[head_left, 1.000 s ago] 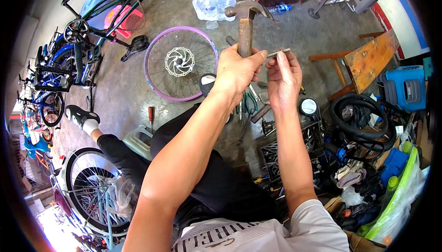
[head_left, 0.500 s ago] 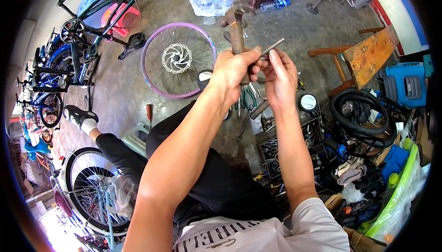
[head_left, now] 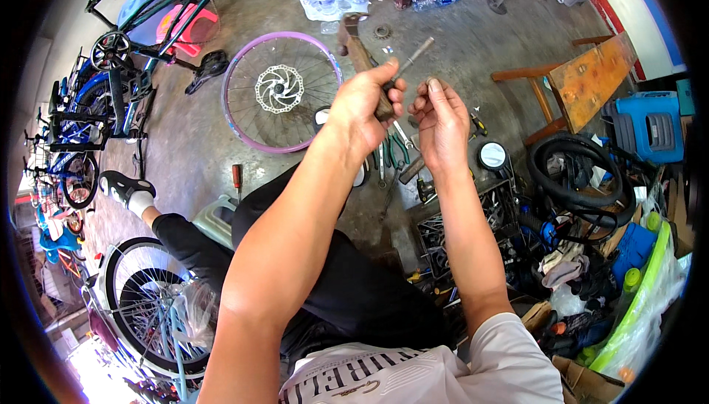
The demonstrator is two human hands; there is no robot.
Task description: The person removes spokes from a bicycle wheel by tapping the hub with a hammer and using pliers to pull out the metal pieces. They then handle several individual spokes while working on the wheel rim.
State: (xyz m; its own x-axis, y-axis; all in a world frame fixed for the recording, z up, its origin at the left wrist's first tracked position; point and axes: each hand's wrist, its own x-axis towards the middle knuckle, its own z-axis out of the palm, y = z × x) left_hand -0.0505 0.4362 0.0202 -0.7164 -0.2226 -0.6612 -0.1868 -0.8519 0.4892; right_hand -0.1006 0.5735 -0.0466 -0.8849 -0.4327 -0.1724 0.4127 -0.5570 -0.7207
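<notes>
My left hand [head_left: 363, 105] is closed round the wooden handle of a claw hammer [head_left: 359, 51], whose head points up and away. The same hand holds a thin metal rod [head_left: 419, 52], which sticks out past its fingers to the upper right. A short gap to the right, my right hand [head_left: 444, 120] has its thumb and fingers drawn together; anything small between them cannot be made out. Left of my hands, a bicycle wheel [head_left: 230, 83] with a purple rim lies flat on the floor, its brake disc [head_left: 279, 88] facing up.
Pliers [head_left: 399, 151] and wrenches lie on the floor below my hands, beside a crowded tool tray [head_left: 473, 219]. Black tyres [head_left: 580, 182] and a wooden stool [head_left: 583, 83] are on the right. Bicycles [head_left: 122, 57] stand at left; a red-handled screwdriver [head_left: 237, 176] is near my knee.
My right hand has come off the rod and moved slightly down. The rod stays in my left hand, which has shifted left with the hammer, uncovering a small sprocket on the floor.
</notes>
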